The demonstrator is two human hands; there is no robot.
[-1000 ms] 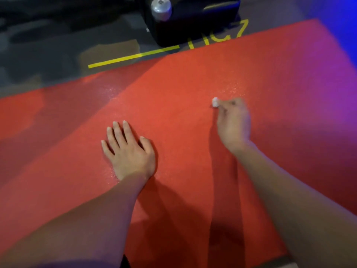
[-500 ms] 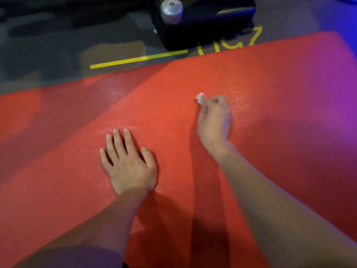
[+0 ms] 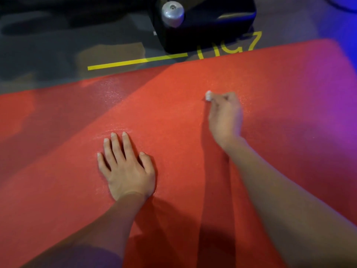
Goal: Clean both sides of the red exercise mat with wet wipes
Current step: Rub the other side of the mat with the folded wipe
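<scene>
Left hand flat, fingers spread, pinning the red mat beneath both hands; right hand clenched round a small wipe ahead. Risk: that little wad could slip out mid-stroke, leaving patches unwiped.

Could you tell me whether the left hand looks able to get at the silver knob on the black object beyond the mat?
Probably not as it rests: the left hand lies flat mid-mat, the silver knob well beyond its far edge, though nothing blocks the way.
</scene>
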